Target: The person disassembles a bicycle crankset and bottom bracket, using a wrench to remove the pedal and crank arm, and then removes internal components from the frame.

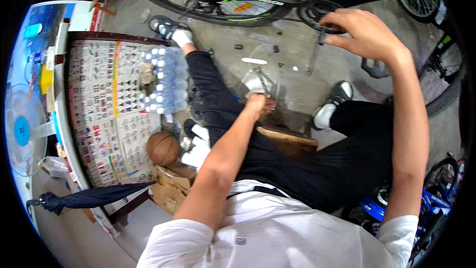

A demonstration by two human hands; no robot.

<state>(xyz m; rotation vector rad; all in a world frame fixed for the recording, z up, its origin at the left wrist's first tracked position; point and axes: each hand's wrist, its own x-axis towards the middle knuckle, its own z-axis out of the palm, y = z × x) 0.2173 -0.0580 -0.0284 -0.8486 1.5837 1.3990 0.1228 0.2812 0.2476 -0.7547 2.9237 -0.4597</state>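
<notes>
My left hand [259, 104] is closed around a slim metal tool [267, 82], perhaps a wrench, held low between my knees. Its lower end is hidden in my fingers. My right hand [364, 34] reaches out to the black chainring [312, 12] of a bicycle, with fingers bent and the thumb apart from them. Beside the thumb, a crank arm [313, 55] hangs down from the chainring. The bicycle's black wheel [248, 21] with green marks is at the top. On the floor under the tool lies a whitish sheet [252, 83].
Small dark parts [276, 48] and a white stick [254, 61] lie on the concrete floor. A wooden stool [287, 141] shows beneath me. To the left are packed water bottles [171, 79], a basketball [163, 148], a folded umbrella [94, 196] and a fan [22, 128]. A blue bike [373, 209] stands lower right.
</notes>
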